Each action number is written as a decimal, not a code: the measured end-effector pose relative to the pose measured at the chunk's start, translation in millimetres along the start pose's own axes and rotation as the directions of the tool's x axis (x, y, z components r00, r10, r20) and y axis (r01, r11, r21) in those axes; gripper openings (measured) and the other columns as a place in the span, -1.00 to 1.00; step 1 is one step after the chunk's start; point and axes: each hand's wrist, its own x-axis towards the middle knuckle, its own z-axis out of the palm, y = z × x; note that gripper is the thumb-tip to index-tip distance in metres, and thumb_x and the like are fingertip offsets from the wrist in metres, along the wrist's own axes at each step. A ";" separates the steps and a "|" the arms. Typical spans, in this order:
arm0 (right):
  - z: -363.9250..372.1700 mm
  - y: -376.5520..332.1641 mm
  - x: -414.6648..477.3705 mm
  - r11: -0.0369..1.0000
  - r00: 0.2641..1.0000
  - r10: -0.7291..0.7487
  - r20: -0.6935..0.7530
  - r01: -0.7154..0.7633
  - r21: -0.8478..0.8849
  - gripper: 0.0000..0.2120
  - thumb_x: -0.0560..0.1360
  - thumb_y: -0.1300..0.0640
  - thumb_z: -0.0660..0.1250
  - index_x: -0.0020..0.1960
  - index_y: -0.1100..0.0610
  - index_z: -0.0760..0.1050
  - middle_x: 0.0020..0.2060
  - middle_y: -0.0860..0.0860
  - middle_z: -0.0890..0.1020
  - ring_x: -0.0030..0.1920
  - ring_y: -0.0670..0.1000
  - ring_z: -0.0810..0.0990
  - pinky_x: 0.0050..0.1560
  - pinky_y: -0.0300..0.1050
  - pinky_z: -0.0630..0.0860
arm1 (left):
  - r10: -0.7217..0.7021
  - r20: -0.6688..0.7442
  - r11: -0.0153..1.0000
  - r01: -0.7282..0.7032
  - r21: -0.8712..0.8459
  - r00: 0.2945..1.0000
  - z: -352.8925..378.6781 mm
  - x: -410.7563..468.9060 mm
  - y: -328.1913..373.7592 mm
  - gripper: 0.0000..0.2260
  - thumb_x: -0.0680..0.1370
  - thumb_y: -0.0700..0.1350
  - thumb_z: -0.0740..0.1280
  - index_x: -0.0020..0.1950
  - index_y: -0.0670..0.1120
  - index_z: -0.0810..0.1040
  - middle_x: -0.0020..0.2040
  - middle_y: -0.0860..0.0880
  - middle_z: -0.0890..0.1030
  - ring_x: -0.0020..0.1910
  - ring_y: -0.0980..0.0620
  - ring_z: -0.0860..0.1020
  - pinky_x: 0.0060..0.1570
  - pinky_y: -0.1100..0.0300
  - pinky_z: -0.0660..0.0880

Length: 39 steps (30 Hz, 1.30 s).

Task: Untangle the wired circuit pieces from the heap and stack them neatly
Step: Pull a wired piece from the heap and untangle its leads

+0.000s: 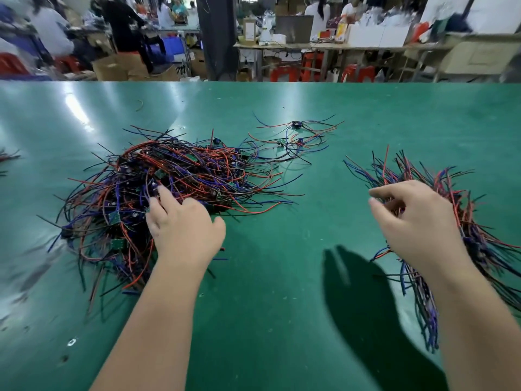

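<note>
Left hand [183, 224]: palm down, fingers straight and spread, tips pressed into the near edge of the heap of wired circuit pieces [174, 176] (red, blue and black leads, small green boards).

Right hand [417, 221]: fingers curled round the gathered bundle [479, 244], well apart to the right.

A few loose pieces [293, 136] lie beyond the heap on the green table [267, 292].

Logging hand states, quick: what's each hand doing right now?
Left hand: open, fingers resting on the tangled heap.
Right hand: closed, gripping the wire bundle.
</note>
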 end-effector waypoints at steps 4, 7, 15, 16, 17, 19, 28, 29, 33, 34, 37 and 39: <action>6.9 -2.9 -3.2 1.000 0.999 -0.004 0.043 0.003 0.022 -0.86 0.49 0.18 0.36 0.03 0.13 0.63 -0.19 -0.04 0.56 -0.27 -0.10 0.48 -0.17 -0.32 0.24 | 0.008 0.095 1.000 -0.011 0.021 0.995 5.6 3.1 -1.0 -0.65 0.52 0.08 0.29 0.08 -0.19 0.44 0.42 -0.21 0.27 0.34 -0.25 0.30 0.37 -0.11 0.21; 10.6 -6.2 -5.4 0.997 0.998 -0.005 0.064 0.000 0.073 -0.87 0.49 0.20 0.36 0.02 0.14 0.63 -0.15 -0.02 0.60 -0.24 -0.09 0.52 -0.17 -0.33 0.28 | 0.024 0.010 0.996 -0.023 -0.081 1.000 3.3 0.5 4.3 -0.68 0.51 0.07 0.31 0.07 -0.17 0.45 0.27 -0.20 0.39 0.22 -0.22 0.39 0.22 -0.06 0.33; 21.8 -16.0 -11.9 0.986 0.990 0.001 0.143 -0.025 0.167 -0.88 0.49 0.20 0.35 -0.02 0.10 0.64 -0.20 -0.08 0.63 -0.27 -0.22 0.53 -0.24 -0.47 0.36 | 0.050 -0.251 0.862 -0.169 -0.478 0.967 -5.8 -16.9 24.2 -0.78 0.49 0.01 0.33 0.12 0.06 0.61 0.06 0.03 0.60 0.07 -0.07 0.51 0.11 0.04 0.42; 22.6 -17.0 -12.5 0.985 0.988 0.003 0.157 -0.030 0.171 -0.88 0.50 0.20 0.35 -0.02 0.09 0.64 -0.20 -0.08 0.63 -0.27 -0.21 0.54 -0.21 -0.43 0.37 | 0.059 -0.295 0.918 -0.168 -0.358 0.954 -3.6 -14.6 20.4 -0.75 0.49 0.02 0.34 0.16 0.08 0.58 0.15 -0.02 0.54 0.15 -0.12 0.44 0.14 0.01 0.37; 22.9 -17.9 -12.8 0.984 0.986 0.004 0.166 -0.034 0.177 -0.88 0.50 0.20 0.35 -0.01 0.09 0.64 -0.19 -0.08 0.63 -0.27 -0.20 0.54 -0.18 -0.38 0.39 | 0.051 -0.314 0.957 -0.136 -0.257 0.948 -2.6 -11.4 15.5 -0.69 0.48 0.03 0.34 0.22 0.10 0.54 0.24 -0.07 0.46 0.20 -0.17 0.37 0.17 -0.02 0.33; 23.1 -19.4 -13.6 0.981 0.985 0.009 0.173 -0.043 0.192 -0.88 0.50 0.20 0.34 -0.02 0.10 0.64 -0.22 -0.10 0.63 -0.27 -0.18 0.55 -0.17 -0.35 0.40 | 0.000 -0.256 0.982 -0.048 -0.183 0.967 -3.7 -4.0 4.1 -0.59 0.47 0.02 0.35 0.32 0.13 0.44 0.40 -0.16 0.28 0.32 -0.23 0.24 0.27 -0.10 0.24; 24.0 -21.9 -16.0 0.970 0.978 -0.008 0.209 -0.043 0.239 -0.89 0.49 0.22 0.35 -0.07 0.11 0.65 -0.37 -0.21 0.56 -0.39 -0.25 0.47 -0.29 -0.50 0.34 | 0.060 -0.091 0.996 -0.065 -0.056 0.994 15.7 18.7 -11.4 -0.69 0.58 -0.15 0.18 0.32 -0.01 0.46 0.50 0.04 0.25 0.53 0.00 0.04 0.43 -0.26 -0.19; 23.9 -21.9 -16.2 0.970 0.977 -0.010 0.211 -0.042 0.240 -0.89 0.49 0.22 0.35 -0.07 0.11 0.65 -0.36 -0.21 0.56 -0.38 -0.25 0.48 -0.28 -0.50 0.35 | 0.048 -0.118 0.994 -0.059 -0.096 0.992 16.4 18.9 -11.1 -0.69 0.58 -0.16 0.18 0.32 -0.03 0.46 0.46 0.03 0.31 0.51 0.00 0.09 0.43 -0.25 -0.21; 24.1 -21.1 -16.0 0.968 0.976 -0.010 0.219 -0.046 0.248 -0.89 0.50 0.22 0.34 -0.06 0.09 0.64 -0.33 -0.20 0.58 -0.38 -0.21 0.50 -0.27 -0.49 0.36 | 0.019 -0.396 0.963 -0.124 -0.241 0.918 2.8 10.4 -5.1 -0.71 0.53 -0.15 0.26 0.25 -0.07 0.49 0.29 -0.02 0.47 0.28 -0.04 0.42 0.39 -0.21 -0.07; 24.4 -21.2 -15.8 0.967 0.976 -0.008 0.219 -0.048 0.250 -0.89 0.50 0.21 0.34 -0.07 0.08 0.64 -0.33 -0.20 0.58 -0.37 -0.20 0.50 -0.27 -0.49 0.36 | 0.028 -0.485 0.935 -0.195 -0.298 0.874 -2.4 7.0 -3.1 -0.70 0.52 -0.15 0.27 0.25 -0.09 0.49 0.29 -0.03 0.47 0.25 -0.04 0.44 0.38 -0.18 0.02; 26.5 -21.5 -15.4 0.949 0.972 0.014 0.236 -0.088 0.304 -0.89 0.48 0.20 0.37 -0.11 0.02 0.64 -0.36 -0.15 0.62 -0.36 -0.17 0.53 -0.30 -0.46 0.39 | 0.193 -0.689 0.733 -0.569 -0.372 0.698 -14.4 -5.1 9.5 -0.65 0.49 -0.26 0.23 0.28 -0.20 0.48 0.26 -0.05 0.45 0.21 -0.06 0.49 0.26 -0.09 0.39; 29.6 -23.9 -15.5 0.901 0.948 0.032 0.316 -0.164 0.401 -0.86 0.48 0.20 0.38 -0.14 -0.03 0.63 -0.36 -0.07 0.65 -0.34 -0.13 0.57 -0.26 -0.36 0.45 | 0.316 -0.714 0.512 -0.746 -0.426 0.624 -12.7 -16.6 23.4 -0.62 0.48 -0.37 0.18 0.30 -0.29 0.46 0.25 0.03 0.39 0.20 -0.07 0.51 0.22 0.06 0.48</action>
